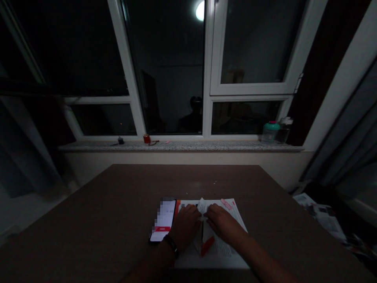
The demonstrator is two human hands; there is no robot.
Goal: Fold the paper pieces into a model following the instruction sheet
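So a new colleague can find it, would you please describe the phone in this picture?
On the brown table, find the printed sheet in front of the person. The smartphone lies along its left edge, screen lit, beside the left hand.

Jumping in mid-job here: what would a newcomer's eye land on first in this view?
The two hands come first: the left hand and right hand rest on folded paper with a red strip, atop a printed sheet on the brown table. Just left of them lies a lit phone. Beyond, a bright round light glows in the dark window.
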